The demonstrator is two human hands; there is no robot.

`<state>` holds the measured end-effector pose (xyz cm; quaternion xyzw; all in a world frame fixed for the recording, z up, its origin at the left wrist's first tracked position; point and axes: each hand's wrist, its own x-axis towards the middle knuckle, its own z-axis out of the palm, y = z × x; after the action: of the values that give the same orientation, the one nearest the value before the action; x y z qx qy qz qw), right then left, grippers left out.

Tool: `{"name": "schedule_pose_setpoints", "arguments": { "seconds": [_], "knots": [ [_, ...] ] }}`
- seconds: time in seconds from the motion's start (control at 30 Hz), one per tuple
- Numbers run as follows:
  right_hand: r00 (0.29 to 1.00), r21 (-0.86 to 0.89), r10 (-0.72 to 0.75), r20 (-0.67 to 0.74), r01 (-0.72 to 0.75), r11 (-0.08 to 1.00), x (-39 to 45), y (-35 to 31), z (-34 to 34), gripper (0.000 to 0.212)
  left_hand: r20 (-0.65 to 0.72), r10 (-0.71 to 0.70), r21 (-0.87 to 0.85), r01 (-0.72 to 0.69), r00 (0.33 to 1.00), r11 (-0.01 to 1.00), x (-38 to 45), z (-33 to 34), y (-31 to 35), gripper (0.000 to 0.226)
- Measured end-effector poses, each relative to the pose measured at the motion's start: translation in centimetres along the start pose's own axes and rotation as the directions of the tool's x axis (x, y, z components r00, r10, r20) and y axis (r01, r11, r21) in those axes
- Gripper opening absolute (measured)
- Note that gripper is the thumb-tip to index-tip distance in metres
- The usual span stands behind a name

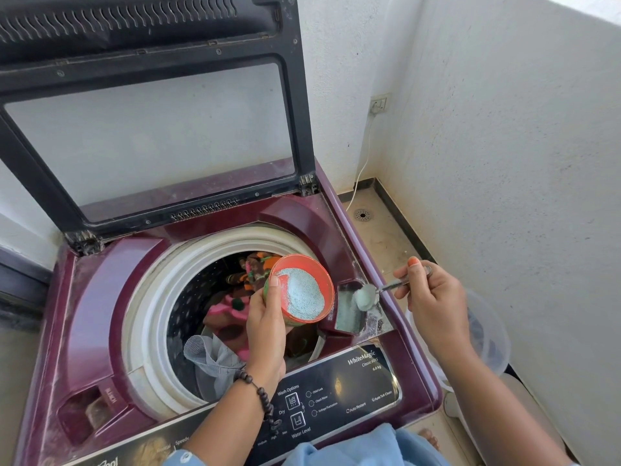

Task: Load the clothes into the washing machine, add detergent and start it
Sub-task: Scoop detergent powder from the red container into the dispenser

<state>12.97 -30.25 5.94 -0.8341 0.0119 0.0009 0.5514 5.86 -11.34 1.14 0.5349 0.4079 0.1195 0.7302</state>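
- Washing machine (84, 297): top-loading, maroon body, lid (148, 129) raised upright at the rear.
- Drum opening (148, 317): white ring, uncovered.
- Clothes (221, 314): inside the drum; pink, orange and dark pieces, with a grey garment (215, 361) at the near edge.
- Left hand (265, 327): over the drum; grip closed around a small orange tub (327, 284), thumb on the rim, tub tilted toward the camera.
- Detergent powder (302, 294): pale blue-white granules, in the tub.
- Right hand (433, 297): beside the machine's right edge; grip pinching the handle of a metal spoon (389, 285) between thumb and fingers.
- Spoon bowl: heaped with powder, held directly above the detergent compartment (349, 317) at the right of the drum.
- Detergent compartment: open, some powder already inside; loose grains scattered on the surrounding deck.
- Control panel (336, 391): dark strip along the front edge, printed with wash options and water level.
- Bead bracelet (258, 391): on the left wrist.
- Clear plastic container (494, 334): on the floor to the right, partly hidden behind the right forearm.
- Power cord (364, 156): hangs from a wall socket (379, 104) down to the floor.
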Motion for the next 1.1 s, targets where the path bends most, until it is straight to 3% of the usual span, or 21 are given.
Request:
{"name": "schedule_pose_setpoints", "arguments": {
  "seconds": [0.4, 0.67, 0.83, 1.1],
  "knots": [
    [0.996, -0.094, -0.092, 0.000, 0.092, 0.991, -0.5, -0.4, 0.3, 0.038, -0.003, 0.006, 0.016, -0.006, 1.000, 1.000, 0.1, -0.1, -0.1, 0.021],
    [0.992, -0.144, -0.125, -0.002, 0.124, 0.982, -0.6, -0.7, 0.3, 0.037, -0.002, 0.015, 0.073, -0.015, 1.000, 0.997, 0.1, -0.2, -0.5, 0.030],
    [0.991, -0.217, -0.126, 0.047, 0.134, 0.967, -0.7, -0.7, 0.6, 0.040, 0.005, 0.023, 0.081, -0.024, 1.000, 0.996, -0.1, -0.3, -0.3, 0.050],
    [0.968, -0.302, -0.243, 0.061, 0.250, 0.920, -1.0, -0.3, 1.4, 0.040, 0.020, 0.027, 0.080, -0.029, 0.999, 0.996, -0.3, -0.4, 0.0, 0.051]
  ]
}}
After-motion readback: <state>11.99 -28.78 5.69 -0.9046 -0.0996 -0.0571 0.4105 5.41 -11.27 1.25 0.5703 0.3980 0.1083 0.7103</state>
